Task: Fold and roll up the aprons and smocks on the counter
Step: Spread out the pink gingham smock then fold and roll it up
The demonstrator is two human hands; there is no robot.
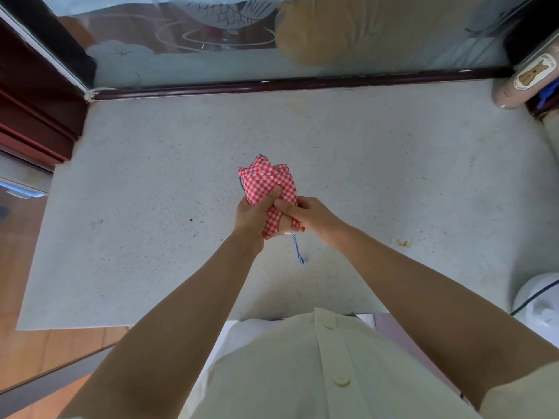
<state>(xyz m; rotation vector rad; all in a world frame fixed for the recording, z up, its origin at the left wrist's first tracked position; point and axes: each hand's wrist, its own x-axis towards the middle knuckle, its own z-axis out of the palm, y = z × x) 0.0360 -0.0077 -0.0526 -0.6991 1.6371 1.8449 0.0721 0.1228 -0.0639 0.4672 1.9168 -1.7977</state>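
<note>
pale speckled counter (145,182) fills mid frame, with a frosted glass panel (187,65) along the top edge. the red gingham apron (267,181) sits at centre as a tight roll, gripped over the counter; cannot tell if its far end touches the stone. left hand (252,214) wraps the roll, thumb pressed across the cloth. right hand (313,216) has its fingers curled round the near end. a blue striped tie (299,252) dangles loose below.

judged step: rolling about done, securing in hand. next move likely calls for winding or tucking the tie while keeping the squeeze, or the roll springs open.
</note>
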